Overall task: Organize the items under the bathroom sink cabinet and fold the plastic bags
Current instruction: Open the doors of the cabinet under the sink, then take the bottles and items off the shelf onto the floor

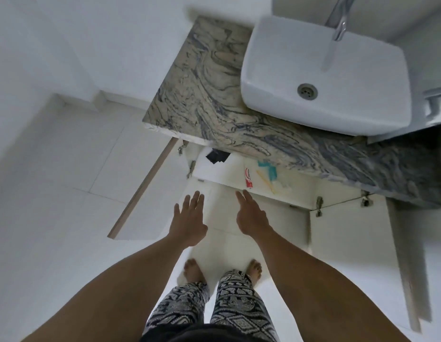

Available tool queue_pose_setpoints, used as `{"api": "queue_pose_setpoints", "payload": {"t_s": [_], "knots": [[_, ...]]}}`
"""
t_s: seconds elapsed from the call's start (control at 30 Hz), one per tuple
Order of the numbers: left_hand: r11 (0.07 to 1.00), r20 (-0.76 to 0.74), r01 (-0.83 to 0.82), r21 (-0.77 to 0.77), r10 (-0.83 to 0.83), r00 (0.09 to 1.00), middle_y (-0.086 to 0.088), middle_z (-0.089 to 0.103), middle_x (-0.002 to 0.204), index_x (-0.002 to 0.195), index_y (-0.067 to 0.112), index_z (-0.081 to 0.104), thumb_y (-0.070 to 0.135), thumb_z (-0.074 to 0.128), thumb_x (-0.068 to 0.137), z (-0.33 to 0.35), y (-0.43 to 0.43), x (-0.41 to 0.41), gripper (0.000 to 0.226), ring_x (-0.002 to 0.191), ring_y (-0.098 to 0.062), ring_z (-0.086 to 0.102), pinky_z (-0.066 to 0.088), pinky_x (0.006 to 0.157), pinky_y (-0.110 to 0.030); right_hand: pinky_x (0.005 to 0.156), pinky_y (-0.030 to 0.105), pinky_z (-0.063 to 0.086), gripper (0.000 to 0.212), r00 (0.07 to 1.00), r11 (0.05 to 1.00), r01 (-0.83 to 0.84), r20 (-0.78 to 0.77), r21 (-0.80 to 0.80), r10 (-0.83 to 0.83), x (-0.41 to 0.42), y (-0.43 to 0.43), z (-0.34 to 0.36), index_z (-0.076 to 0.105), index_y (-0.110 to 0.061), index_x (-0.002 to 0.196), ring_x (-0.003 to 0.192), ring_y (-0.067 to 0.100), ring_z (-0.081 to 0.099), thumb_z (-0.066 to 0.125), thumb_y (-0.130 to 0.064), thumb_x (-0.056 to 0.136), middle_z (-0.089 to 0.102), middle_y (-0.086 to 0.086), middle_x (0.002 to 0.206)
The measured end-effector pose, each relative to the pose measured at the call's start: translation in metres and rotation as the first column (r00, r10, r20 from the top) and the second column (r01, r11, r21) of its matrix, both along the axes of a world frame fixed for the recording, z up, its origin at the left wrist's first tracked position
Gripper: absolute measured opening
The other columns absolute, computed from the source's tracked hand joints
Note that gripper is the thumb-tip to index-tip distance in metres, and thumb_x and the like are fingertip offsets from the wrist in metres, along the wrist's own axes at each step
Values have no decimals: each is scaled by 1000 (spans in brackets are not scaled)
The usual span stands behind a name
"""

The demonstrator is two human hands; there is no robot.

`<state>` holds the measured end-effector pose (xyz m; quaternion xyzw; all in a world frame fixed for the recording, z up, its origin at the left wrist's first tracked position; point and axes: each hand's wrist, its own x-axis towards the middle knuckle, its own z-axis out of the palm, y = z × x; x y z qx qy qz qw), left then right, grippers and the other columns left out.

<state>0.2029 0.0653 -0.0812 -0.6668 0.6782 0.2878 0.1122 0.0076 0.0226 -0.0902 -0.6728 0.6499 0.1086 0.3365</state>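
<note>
We are in a home bathroom. A white ceramic basin [276,70] with a round metal drain [307,91] sits under a chrome faucet [340,23] on a veined stone countertop [202,95]. Beneath it, a white vanity cabinet [217,170] has its left door [155,193] and right door [345,233] swung open. 2 bare feet [193,270] stand on white floor tiles [66,169].

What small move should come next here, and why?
Probably lower the right hand to the printed plastic bags inside the cabinet and lift them out. Its doors already stand open. The right hand and left hand are both empty, with fingers straight, and the bags lie loose nearest the right hand.
</note>
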Motion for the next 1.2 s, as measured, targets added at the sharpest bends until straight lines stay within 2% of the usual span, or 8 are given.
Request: {"api": "queue_pose_setpoints", "payload": {"t_s": [0.27,0.6,0.73,0.87,0.97,1.1,1.2], "knots": [[993,-41,119,15,-118,992,-1,-10,168,159,16,-9,26,52,95,-9,-37,-105,90,155,-26,-3,11,124,-51,110,53,33,67,981,981,192,38,-24,-191,-104,-2,-14,14,-28,156,144,23,26,39,-8,96,5,-7,164],[992,-31,89,85,-86,996,-2,1,168,159,14,-2,26,55,92,-78,-64,-196,89,153,-25,7,19,122,-50,110,46,37,65,934,944,321,144,74,-328,-206,-27,-101,19,-25,155,143,23,32,38,-5,96,10,-5,163],[992,-34,87,92,-84,996,-4,4,168,159,13,-1,26,55,90,-125,-81,-216,90,153,-25,11,25,119,-49,114,42,32,62,900,920,386,191,69,-392,-227,-40,-149,21,-22,154,144,21,29,36,-6,97,15,-1,162],[991,-60,84,109,-77,995,-2,5,168,159,14,0,23,57,88,-175,-95,-223,92,153,-24,11,26,119,-50,113,34,28,57,863,885,464,204,39,-462,-236,-50,-194,25,-19,154,144,21,30,35,-7,99,20,3,161],[991,-59,80,108,-74,996,-2,6,168,159,15,0,22,56,87,-218,-108,-225,92,153,-24,11,25,119,-50,115,32,26,57,847,868,497,212,5,-487,-241,-60,-232,27,-18,154,144,20,30,38,-8,98,25,3,159],[995,-82,18,93,-11,997,-1,4,168,159,15,-2,23,54,88,-289,-129,-223,91,154,-23,8,22,121,-48,113,27,24,54,872,885,461,221,-66,-437,-238,-79,-294,30,-15,152,142,19,32,41,-11,99,31,7,155],[999,-113,-14,32,17,993,-3,10,167,160,15,1,24,56,89,-346,-144,-218,90,152,-24,14,25,120,-48,112,25,25,51,890,893,430,228,-134,-395,-232,-91,-342,33,-14,151,140,19,36,42,-11,100,36,8,152]]}}
